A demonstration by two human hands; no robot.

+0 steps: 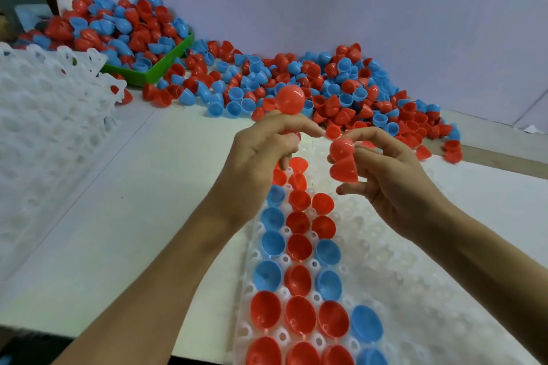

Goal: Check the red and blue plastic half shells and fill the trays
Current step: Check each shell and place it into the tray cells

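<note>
My left hand [264,145] grips a red half shell [290,100] that stands up above its fingers, dome toward me. My right hand [385,169] pinches two red half shells [342,161], one stacked above the other, just right of the left hand. Both hands hover over the far end of a white tray [415,246] with round pockets. Its left columns hold red and blue half shells [298,247], open side up. A large loose pile of red and blue half shells [326,83] lies on the table behind the hands.
A green bin [166,64] heaped with more shells sits at the back left. A stack of white trays [50,104] stands at the left. A pale wall runs behind the pile. White tabletop [133,201] lies between the stack and the tray.
</note>
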